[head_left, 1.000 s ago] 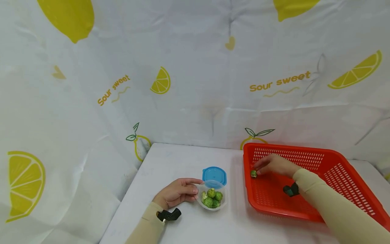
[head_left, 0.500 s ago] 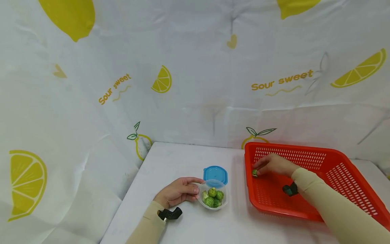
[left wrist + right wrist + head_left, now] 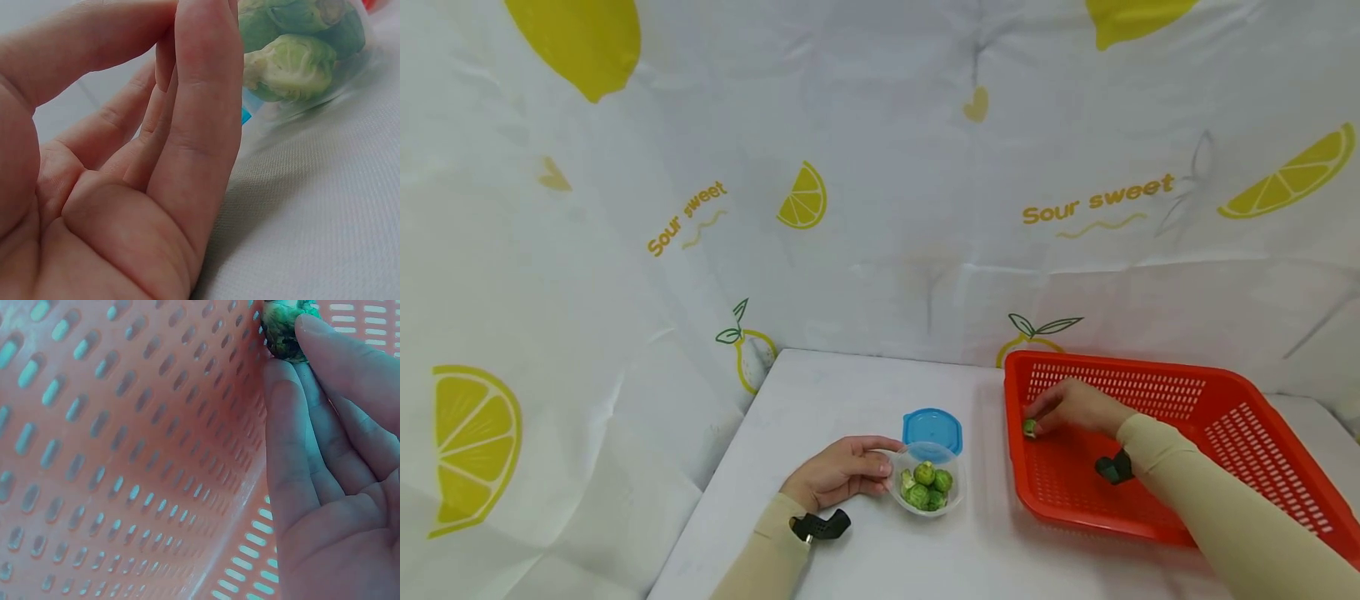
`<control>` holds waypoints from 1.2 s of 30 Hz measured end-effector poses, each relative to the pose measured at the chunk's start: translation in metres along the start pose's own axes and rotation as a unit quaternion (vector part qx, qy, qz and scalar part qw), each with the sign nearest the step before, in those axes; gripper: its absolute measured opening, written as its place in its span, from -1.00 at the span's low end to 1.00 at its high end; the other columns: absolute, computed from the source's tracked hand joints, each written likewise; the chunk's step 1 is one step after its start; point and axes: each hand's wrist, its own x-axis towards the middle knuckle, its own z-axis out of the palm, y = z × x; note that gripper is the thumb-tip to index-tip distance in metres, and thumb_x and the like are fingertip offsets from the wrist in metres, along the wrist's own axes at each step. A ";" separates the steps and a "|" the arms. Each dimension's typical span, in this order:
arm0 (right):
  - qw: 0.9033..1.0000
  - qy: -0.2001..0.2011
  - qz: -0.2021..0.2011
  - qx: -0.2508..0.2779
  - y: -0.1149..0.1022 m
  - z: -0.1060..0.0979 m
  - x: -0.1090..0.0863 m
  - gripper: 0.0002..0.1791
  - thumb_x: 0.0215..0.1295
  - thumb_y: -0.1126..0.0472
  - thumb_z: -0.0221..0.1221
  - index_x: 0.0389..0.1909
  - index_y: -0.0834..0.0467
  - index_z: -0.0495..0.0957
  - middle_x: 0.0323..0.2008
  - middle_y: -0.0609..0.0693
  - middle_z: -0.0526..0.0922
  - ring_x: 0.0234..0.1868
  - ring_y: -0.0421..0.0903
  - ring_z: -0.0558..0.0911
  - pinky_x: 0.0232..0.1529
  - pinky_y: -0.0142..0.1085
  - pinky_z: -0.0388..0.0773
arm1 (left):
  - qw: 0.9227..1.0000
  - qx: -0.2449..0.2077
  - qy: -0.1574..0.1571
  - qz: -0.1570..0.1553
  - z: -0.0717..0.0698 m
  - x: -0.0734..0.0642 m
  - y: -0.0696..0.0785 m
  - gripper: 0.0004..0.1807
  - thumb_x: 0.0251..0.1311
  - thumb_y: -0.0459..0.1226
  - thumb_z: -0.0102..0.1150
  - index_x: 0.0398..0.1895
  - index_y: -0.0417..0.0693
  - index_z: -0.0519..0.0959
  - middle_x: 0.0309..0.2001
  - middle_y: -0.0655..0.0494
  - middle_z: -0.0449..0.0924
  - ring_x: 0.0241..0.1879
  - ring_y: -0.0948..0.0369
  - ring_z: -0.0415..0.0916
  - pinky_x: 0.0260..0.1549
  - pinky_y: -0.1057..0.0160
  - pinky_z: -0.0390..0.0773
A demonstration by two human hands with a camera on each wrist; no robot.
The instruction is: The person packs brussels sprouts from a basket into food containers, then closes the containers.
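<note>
At the left wall inside the red plastic basket (image 3: 1075, 487), my right hand (image 3: 1078, 406) pinches a Brussels sprout (image 3: 1029, 427) between thumb and fingers. The right wrist view shows that sprout (image 3: 284, 331) at the fingertips, close to the slotted basket wall. My left hand (image 3: 842, 472) grips the left rim of a small clear plastic bowl (image 3: 927, 512), thumb in front and index finger stretched along the back. Several green Brussels sprouts (image 3: 927, 485) lie in the bowl. In the left wrist view, the fingers (image 3: 200, 94) hide part of the bowl and the sprouts.
A blue lid (image 3: 931, 425) lies on the white table (image 3: 831, 387) just behind the bowl. The basket's raised rim stands to the right of the bowl. A white cloth (image 3: 887, 167) printed with lemons hangs behind the table and along its left side.
The head view has shifted slightly, so everything sits a little further right. Both hands keep their places, the left at the bowl and the right on the sprout.
</note>
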 end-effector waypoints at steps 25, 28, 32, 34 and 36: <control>0.998 0.065 0.006 -0.003 -0.020 -0.032 -0.082 -0.58 0.42 -0.07 0.41 0.22 -0.02 0.77 0.00 -0.09 0.84 0.12 -0.03 0.71 0.21 0.14 0.70 | 1.000 0.005 0.007 -0.008 0.002 -0.002 0.001 -0.41 0.48 -0.37 0.26 0.54 -0.21 0.44 -0.25 0.16 0.76 -0.23 0.33 0.75 -0.11 0.37 0.79; 0.997 0.075 0.001 -0.006 -0.031 -0.028 -0.093 -0.60 0.42 -0.08 0.41 0.19 -0.04 0.78 -0.01 -0.10 0.85 0.12 -0.02 0.70 0.20 0.13 0.68 | 1.000 0.005 0.008 -0.008 0.002 -0.003 0.002 -0.41 0.47 -0.35 0.28 0.53 -0.19 0.45 -0.24 0.16 0.76 -0.24 0.33 0.75 -0.11 0.37 0.79; 0.996 0.086 -0.011 0.009 -0.049 -0.014 -0.103 -0.63 0.41 -0.06 0.43 0.15 -0.05 0.80 -0.01 -0.10 0.85 0.09 -0.04 0.72 0.17 0.04 0.69 | 1.000 0.008 0.012 -0.009 0.002 -0.002 0.001 -0.42 0.47 -0.36 0.27 0.52 -0.18 0.46 -0.24 0.16 0.75 -0.26 0.34 0.74 -0.12 0.38 0.79; 0.996 0.086 -0.014 0.022 -0.057 -0.006 -0.105 -0.64 0.40 -0.04 0.43 0.15 -0.04 0.80 -0.01 -0.10 0.85 0.07 -0.06 0.74 0.17 0.02 0.69 | 1.000 0.009 0.014 -0.009 0.002 -0.002 0.001 -0.44 0.49 -0.38 0.24 0.52 -0.19 0.46 -0.25 0.16 0.75 -0.27 0.34 0.74 -0.12 0.38 0.79; 0.996 0.084 -0.011 0.031 -0.063 0.003 -0.106 -0.63 0.39 -0.04 0.45 0.14 -0.04 0.80 -0.02 -0.11 0.86 0.05 -0.08 0.75 0.17 0.03 0.70 | 1.000 0.009 0.015 -0.008 0.002 0.000 0.000 -0.45 0.50 -0.39 0.22 0.53 -0.20 0.46 -0.26 0.17 0.74 -0.27 0.34 0.74 -0.12 0.38 0.79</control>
